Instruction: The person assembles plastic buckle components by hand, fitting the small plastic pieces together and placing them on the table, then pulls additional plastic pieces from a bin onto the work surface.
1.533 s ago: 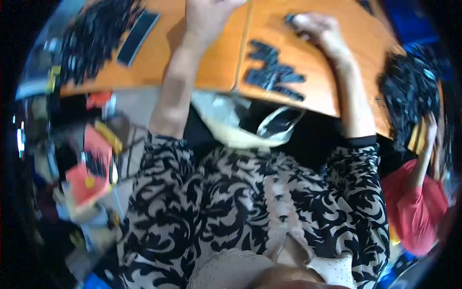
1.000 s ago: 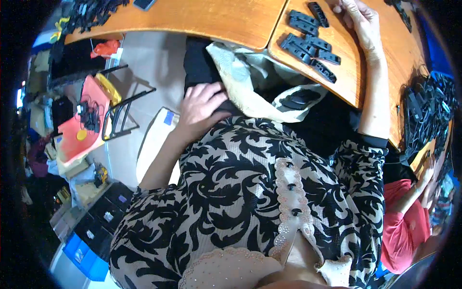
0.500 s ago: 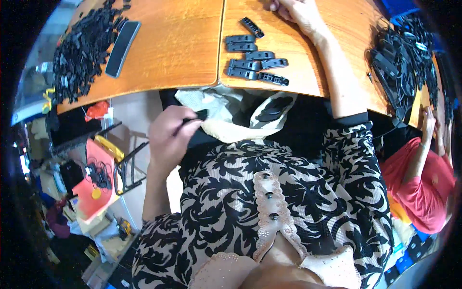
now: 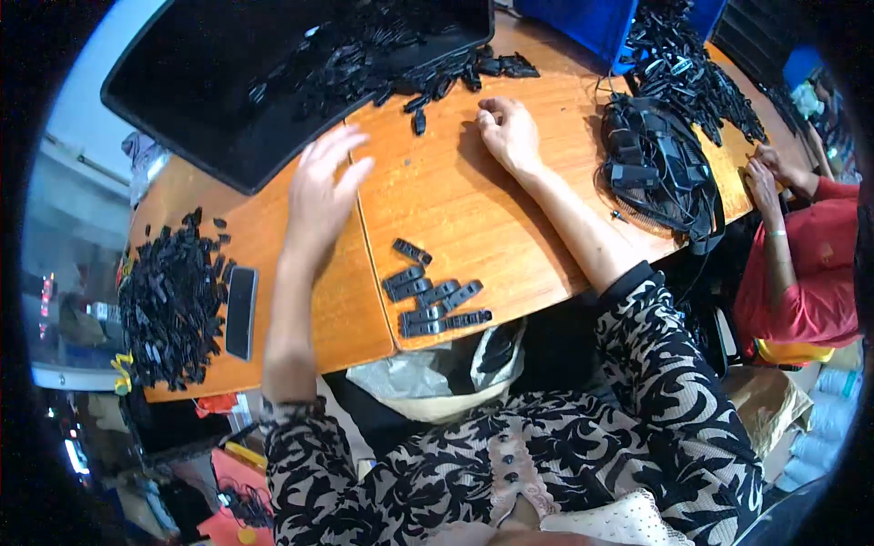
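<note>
My left hand (image 4: 330, 187) reaches over the table beside the black tray (image 4: 196, 136), its fingers stretched apart and nothing seen in them. On the wood farther right rests my right hand (image 4: 510, 136), fingers curled in; whatever they may hold is hidden. Several black plastic pieces (image 4: 419, 109) spill from the tray's heap between the two hands. Nearer me, several long black plastic parts (image 4: 439, 296) lie grouped by the table's front edge. An open whitish bag (image 4: 405, 387) sits below that edge, at my lap.
A dark phone (image 4: 240, 314) lies beside a pile of small black pieces (image 4: 173, 300) at left. To the right are bundled black cables with adapters (image 4: 651, 168) and a blue bin (image 4: 583, 32). A co-worker in red (image 4: 801, 264) sits at far right.
My left hand has gone from above the bag, where it held a small black piece, up and forward over the table, and no longer shows it. The view has shifted, revealing the tray.
</note>
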Demonstrator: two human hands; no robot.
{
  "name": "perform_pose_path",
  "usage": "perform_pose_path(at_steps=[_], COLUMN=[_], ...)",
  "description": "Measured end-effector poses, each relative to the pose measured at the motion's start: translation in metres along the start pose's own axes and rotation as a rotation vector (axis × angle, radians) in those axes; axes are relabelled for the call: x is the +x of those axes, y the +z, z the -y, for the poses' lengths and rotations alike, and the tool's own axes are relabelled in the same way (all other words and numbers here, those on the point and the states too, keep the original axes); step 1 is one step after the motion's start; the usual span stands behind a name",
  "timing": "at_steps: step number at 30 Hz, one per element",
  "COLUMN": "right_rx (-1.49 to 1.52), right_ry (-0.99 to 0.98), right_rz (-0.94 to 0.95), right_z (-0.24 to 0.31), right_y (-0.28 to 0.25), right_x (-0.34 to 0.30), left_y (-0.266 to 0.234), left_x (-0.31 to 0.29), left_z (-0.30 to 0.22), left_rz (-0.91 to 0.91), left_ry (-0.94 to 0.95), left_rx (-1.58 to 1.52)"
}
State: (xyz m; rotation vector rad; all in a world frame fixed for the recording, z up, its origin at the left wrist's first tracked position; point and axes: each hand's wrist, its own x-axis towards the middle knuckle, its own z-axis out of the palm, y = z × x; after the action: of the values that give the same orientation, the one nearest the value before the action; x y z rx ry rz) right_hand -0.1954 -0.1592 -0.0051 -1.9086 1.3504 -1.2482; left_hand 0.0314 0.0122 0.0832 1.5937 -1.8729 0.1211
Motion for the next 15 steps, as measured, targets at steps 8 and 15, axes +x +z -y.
perform_pose_path(at_steps=[8,15], right_rx=[-0.479,-0.492], right_ry=[0.045,0.074], right_rz=[-0.086,0.139], right_z=[-0.069,-0.057], right_y=[-0.02,0.027], right_x=[0.116,0.156], left_y=[0.105,0.162], left_x=[0.125,0.149], left_z=[0.11,0.097], left_rz=[-0.023,0.129], left_ry=[-0.217,-0.315], left_rx=[0.053,0.181])
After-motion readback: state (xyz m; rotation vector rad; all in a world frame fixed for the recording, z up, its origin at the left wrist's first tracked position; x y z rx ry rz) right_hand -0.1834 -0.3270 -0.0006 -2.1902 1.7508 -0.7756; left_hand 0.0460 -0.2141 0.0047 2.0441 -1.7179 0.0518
